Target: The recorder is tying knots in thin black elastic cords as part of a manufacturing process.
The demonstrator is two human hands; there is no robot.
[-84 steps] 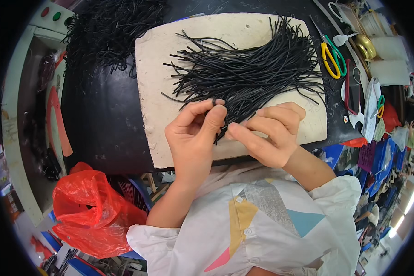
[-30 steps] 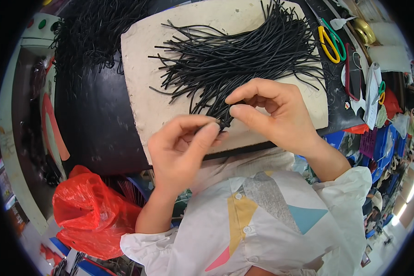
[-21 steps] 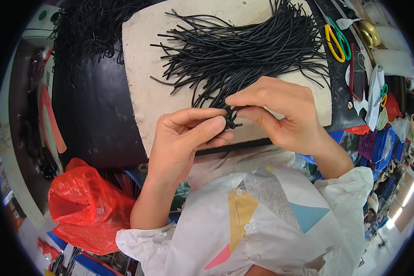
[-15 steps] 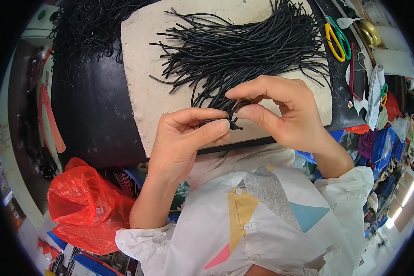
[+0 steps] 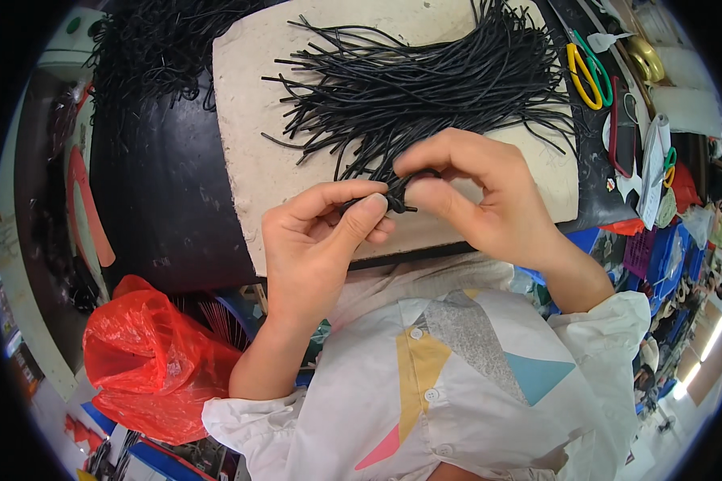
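Observation:
A short black cord (image 5: 396,204) with a small knot in it is held between my two hands, over the near part of a cream board. My left hand (image 5: 317,228) pinches it by the knot with thumb and fingertips. Thumb and forefinger of my right hand (image 5: 481,192) close on a curved length of the same cord; my fingers partly hide it. Right behind my hands lies a big bundle of loose black cords (image 5: 441,76), spread across the cream board (image 5: 249,144).
A heap of tangled black cords (image 5: 160,56) lies at the far left of the black worktop (image 5: 164,192). Scissors with yellow and green handles (image 5: 587,76) rest at the right edge, near a red-handled tool (image 5: 615,136). A red plastic bag (image 5: 156,361) hangs at the lower left.
Both hands have shifted slightly, the left one up and to the left, taking the knot along. The right hand's fingers have drawn closer together around the cord.

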